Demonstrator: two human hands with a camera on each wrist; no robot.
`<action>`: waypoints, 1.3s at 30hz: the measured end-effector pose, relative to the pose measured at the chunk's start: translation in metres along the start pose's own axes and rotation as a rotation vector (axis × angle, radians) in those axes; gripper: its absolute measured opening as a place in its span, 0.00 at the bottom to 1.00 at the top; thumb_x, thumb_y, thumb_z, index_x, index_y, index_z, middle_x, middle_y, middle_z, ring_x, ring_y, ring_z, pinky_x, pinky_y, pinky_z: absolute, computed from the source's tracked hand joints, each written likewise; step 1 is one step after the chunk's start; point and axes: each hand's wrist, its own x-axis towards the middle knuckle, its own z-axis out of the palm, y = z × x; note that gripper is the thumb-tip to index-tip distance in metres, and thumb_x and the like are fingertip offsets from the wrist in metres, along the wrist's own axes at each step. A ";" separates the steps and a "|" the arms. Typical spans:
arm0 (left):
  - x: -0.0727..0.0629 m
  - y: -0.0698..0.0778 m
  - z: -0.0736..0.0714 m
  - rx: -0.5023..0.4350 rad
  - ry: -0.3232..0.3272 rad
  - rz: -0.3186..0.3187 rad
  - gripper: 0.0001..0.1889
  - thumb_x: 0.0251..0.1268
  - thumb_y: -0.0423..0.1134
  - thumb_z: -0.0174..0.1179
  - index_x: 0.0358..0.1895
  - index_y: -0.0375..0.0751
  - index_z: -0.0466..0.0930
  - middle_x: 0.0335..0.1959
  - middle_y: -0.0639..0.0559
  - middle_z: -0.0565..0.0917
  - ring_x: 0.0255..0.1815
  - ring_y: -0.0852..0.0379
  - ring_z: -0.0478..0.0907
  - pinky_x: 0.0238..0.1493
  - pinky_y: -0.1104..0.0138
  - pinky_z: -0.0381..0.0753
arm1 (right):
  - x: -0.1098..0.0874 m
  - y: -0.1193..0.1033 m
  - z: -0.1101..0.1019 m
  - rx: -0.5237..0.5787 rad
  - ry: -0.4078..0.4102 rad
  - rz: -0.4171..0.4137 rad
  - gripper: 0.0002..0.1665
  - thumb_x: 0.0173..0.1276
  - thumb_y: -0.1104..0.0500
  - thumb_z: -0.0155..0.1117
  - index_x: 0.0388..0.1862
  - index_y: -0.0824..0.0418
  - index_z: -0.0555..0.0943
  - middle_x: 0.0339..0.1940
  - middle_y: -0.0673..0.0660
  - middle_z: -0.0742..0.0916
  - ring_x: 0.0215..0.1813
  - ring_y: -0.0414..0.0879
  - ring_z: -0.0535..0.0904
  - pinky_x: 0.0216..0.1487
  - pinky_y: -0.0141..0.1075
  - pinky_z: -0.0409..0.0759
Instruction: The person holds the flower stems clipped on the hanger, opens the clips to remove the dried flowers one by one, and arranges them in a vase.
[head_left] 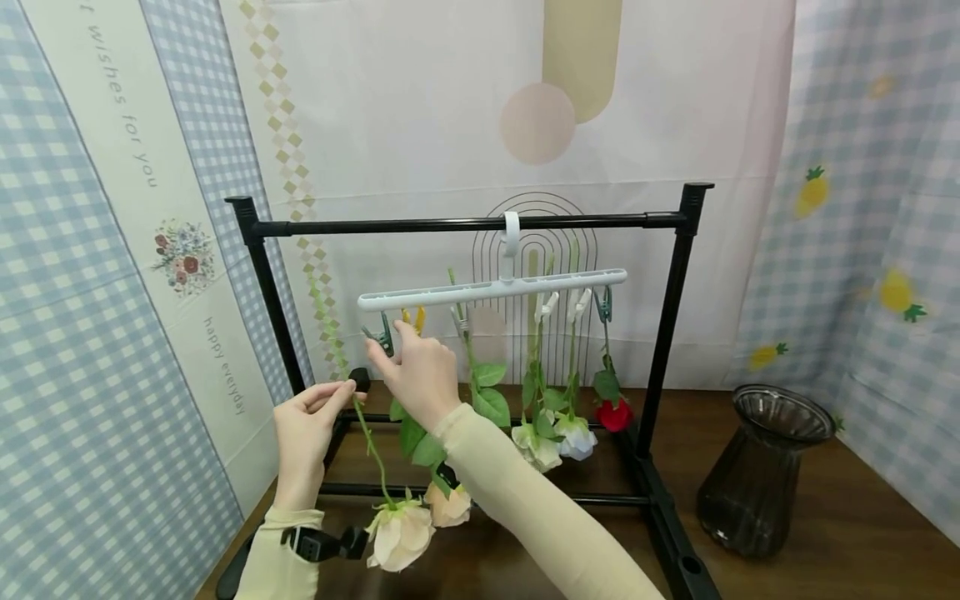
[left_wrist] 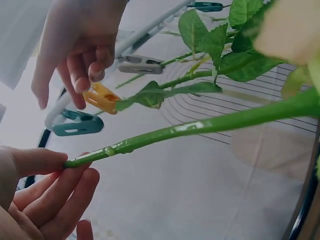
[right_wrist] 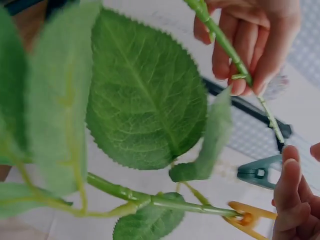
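Observation:
My left hand (head_left: pixel 303 429) pinches a green stem between thumb and fingertips; the cream rose (head_left: pixel 401 533) on it hangs head down. In the left wrist view, the stem (left_wrist: pixel 165 134) ends at those fingertips. My right hand (head_left: pixel 423 371) is raised at the left end of a white clip hanger (head_left: pixel 465 293), fingers extended beside a dark green clip (right_wrist: pixel 257 171) and a yellow clip (left_wrist: pixel 101 98). Whether it touches either clip is unclear. The yellow clip holds another stem (right_wrist: pixel 185 205), whose peach rose (head_left: pixel 450 504) is partly hidden behind the cream one.
The hanger hooks over a black rack's top bar (head_left: pixel 390 226). Farther right, clips hold a leafy stem (head_left: pixel 471 358), white roses (head_left: pixel 576 437) and a red rose (head_left: pixel 615 415). A dark glass vase (head_left: pixel 753 492) stands right of the rack on the wooden table (head_left: pixel 832 533).

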 end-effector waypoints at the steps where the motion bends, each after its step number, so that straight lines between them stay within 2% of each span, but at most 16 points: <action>1: -0.002 0.001 -0.001 0.000 0.003 0.008 0.13 0.60 0.43 0.68 0.39 0.35 0.88 0.22 0.63 0.88 0.34 0.65 0.86 0.46 0.76 0.78 | -0.004 -0.001 -0.004 0.022 0.025 -0.016 0.25 0.71 0.47 0.59 0.56 0.64 0.81 0.12 0.50 0.84 0.08 0.34 0.65 0.12 0.22 0.55; 3: -0.006 0.004 -0.001 -0.010 0.000 0.015 0.12 0.60 0.41 0.68 0.39 0.34 0.88 0.22 0.62 0.88 0.34 0.64 0.86 0.47 0.76 0.78 | -0.010 0.000 -0.013 0.044 0.081 -0.068 0.20 0.70 0.52 0.60 0.55 0.62 0.82 0.15 0.48 0.85 0.10 0.34 0.69 0.14 0.21 0.57; 6: -0.012 0.009 0.000 -0.016 -0.020 0.025 0.12 0.59 0.41 0.68 0.39 0.34 0.87 0.22 0.61 0.88 0.34 0.61 0.87 0.48 0.75 0.79 | -0.017 0.003 -0.027 0.068 0.164 -0.198 0.14 0.68 0.58 0.62 0.50 0.61 0.84 0.19 0.48 0.86 0.17 0.35 0.76 0.19 0.20 0.63; 9: -0.019 0.017 0.003 -0.011 -0.059 0.044 0.13 0.59 0.41 0.68 0.39 0.34 0.87 0.23 0.60 0.88 0.35 0.60 0.87 0.48 0.74 0.80 | -0.024 0.009 -0.040 0.073 0.204 -0.371 0.12 0.65 0.62 0.64 0.47 0.60 0.85 0.25 0.48 0.88 0.24 0.36 0.80 0.26 0.21 0.71; 11: -0.024 0.024 0.007 0.005 -0.090 0.072 0.12 0.60 0.41 0.68 0.39 0.34 0.87 0.23 0.60 0.88 0.35 0.60 0.86 0.46 0.73 0.80 | -0.028 0.015 -0.047 0.050 0.227 -0.514 0.12 0.62 0.64 0.66 0.45 0.60 0.86 0.31 0.50 0.88 0.30 0.38 0.82 0.33 0.24 0.76; 16: -0.038 0.040 0.024 0.020 -0.218 0.159 0.09 0.61 0.37 0.67 0.37 0.33 0.87 0.25 0.61 0.88 0.35 0.58 0.87 0.42 0.70 0.83 | -0.031 0.032 -0.064 -0.132 0.289 -0.880 0.16 0.60 0.60 0.72 0.47 0.59 0.86 0.43 0.52 0.88 0.46 0.42 0.84 0.50 0.30 0.80; 18: -0.043 0.045 0.032 0.019 -0.285 0.173 0.09 0.61 0.36 0.67 0.37 0.32 0.87 0.26 0.61 0.89 0.34 0.58 0.87 0.39 0.69 0.84 | -0.032 0.041 -0.071 -0.227 0.315 -0.987 0.16 0.62 0.57 0.70 0.49 0.59 0.86 0.46 0.52 0.88 0.50 0.42 0.84 0.52 0.32 0.80; 21: -0.049 0.049 0.044 0.035 -0.382 0.165 0.09 0.60 0.35 0.67 0.38 0.32 0.87 0.29 0.58 0.90 0.34 0.61 0.87 0.38 0.69 0.83 | -0.034 0.058 -0.081 -0.327 0.324 -1.101 0.14 0.68 0.57 0.64 0.51 0.58 0.85 0.50 0.53 0.88 0.53 0.42 0.83 0.54 0.32 0.80; 23: -0.052 0.051 0.052 0.035 -0.447 0.148 0.09 0.60 0.36 0.67 0.39 0.33 0.87 0.31 0.53 0.90 0.35 0.62 0.86 0.40 0.69 0.83 | -0.037 0.069 -0.088 -0.369 0.314 -1.153 0.14 0.72 0.57 0.60 0.51 0.59 0.85 0.51 0.54 0.87 0.54 0.43 0.83 0.57 0.34 0.79; 27: -0.052 0.051 0.067 0.001 -0.573 0.134 0.10 0.61 0.36 0.66 0.40 0.32 0.87 0.34 0.42 0.90 0.37 0.60 0.86 0.44 0.66 0.83 | -0.043 0.089 -0.103 -0.408 0.300 -1.188 0.13 0.73 0.57 0.57 0.50 0.59 0.85 0.52 0.55 0.87 0.55 0.44 0.83 0.62 0.36 0.77; 31: -0.053 0.048 0.084 -0.035 -0.687 0.100 0.11 0.62 0.39 0.66 0.41 0.32 0.87 0.36 0.41 0.89 0.39 0.57 0.86 0.45 0.65 0.83 | -0.048 0.105 -0.115 -0.415 0.340 -1.230 0.12 0.72 0.58 0.59 0.47 0.58 0.87 0.49 0.54 0.88 0.52 0.44 0.84 0.61 0.38 0.78; 35: -0.058 0.044 0.104 -0.054 -0.767 0.058 0.14 0.61 0.41 0.66 0.42 0.32 0.87 0.36 0.40 0.89 0.38 0.58 0.87 0.45 0.66 0.83 | -0.054 0.122 -0.125 -0.418 0.378 -1.282 0.12 0.72 0.57 0.58 0.44 0.58 0.87 0.46 0.55 0.89 0.49 0.45 0.86 0.57 0.40 0.80; 39: -0.064 0.039 0.125 -0.119 -0.857 0.017 0.15 0.62 0.40 0.66 0.42 0.30 0.86 0.35 0.40 0.89 0.37 0.59 0.87 0.46 0.64 0.84 | -0.063 0.139 -0.136 -0.402 0.385 -1.296 0.11 0.73 0.58 0.58 0.41 0.58 0.88 0.42 0.56 0.90 0.46 0.46 0.86 0.53 0.41 0.82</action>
